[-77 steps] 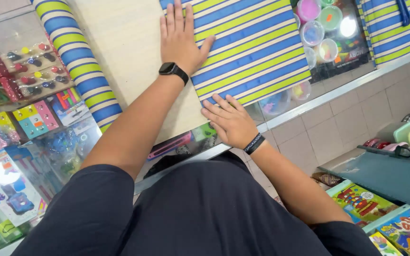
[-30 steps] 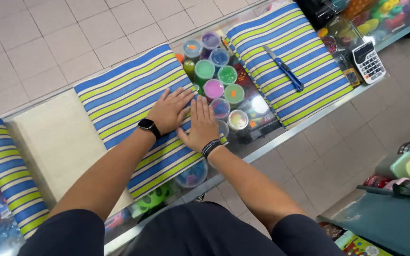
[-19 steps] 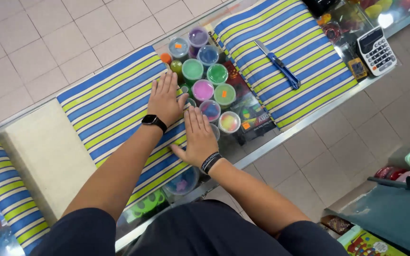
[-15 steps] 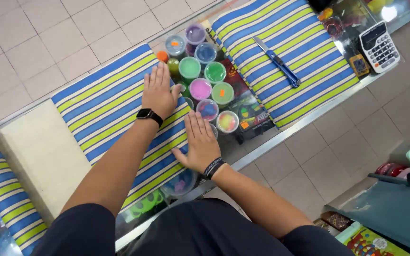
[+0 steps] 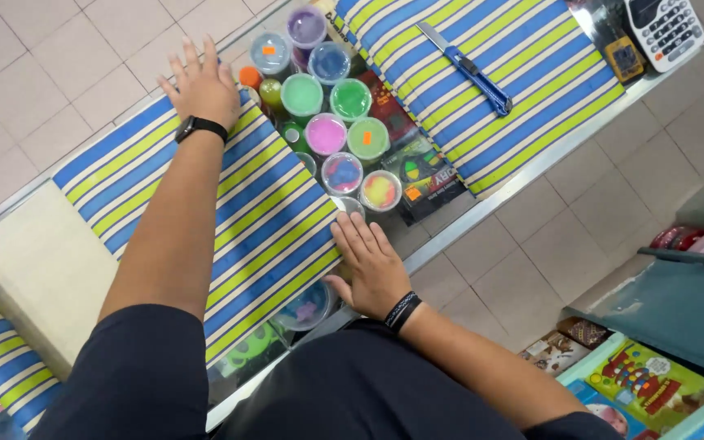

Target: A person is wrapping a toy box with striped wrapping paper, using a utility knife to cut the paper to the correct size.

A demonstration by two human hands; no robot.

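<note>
**Both palms flat on the striped sheet**

While we look down from the head camera, we see the striped wrapping sheet (image 5: pixel 230 220), banded blue, yellow-green and white, spread across a glass counter (image 5: pixel 482 216), and we place everything else by that sheet. Our left hand (image 5: pixel 204 81) lies at its far corner, fingers spread wide and pressed flat, gripping nothing; a black watch (image 5: pixel 200 126) sits on that wrist. Our right hand (image 5: pixel 372 269) rests at the sheet's near right edge, also open and flat, fingers together and pointing away from us, with a dark band (image 5: pixel 402 310) at the wrist. Whether its fingertips lie on the paper or just off it on the glass, we cannot tell.

Just right of the sheet, under the glass, stand round tubs of coloured putty (image 5: pixel 344 130); the sheet covers those nearest it, so their count is unclear. Beyond the tubs lies a second striped sheet (image 5: pixel 490 90), cut off by the top edge, with a blue utility knife (image 5: pixel 466 69) on it. A calculator (image 5: pixel 666 28) sits past that, partly out of frame. Left of our sheet is a pale bare panel (image 5: pixel 34 269), then a striped roll (image 5: pixel 2 358) clipped by the frame. Our dark shirt (image 5: pixel 352 391) hides the counter's near edge below the sheet.
</note>
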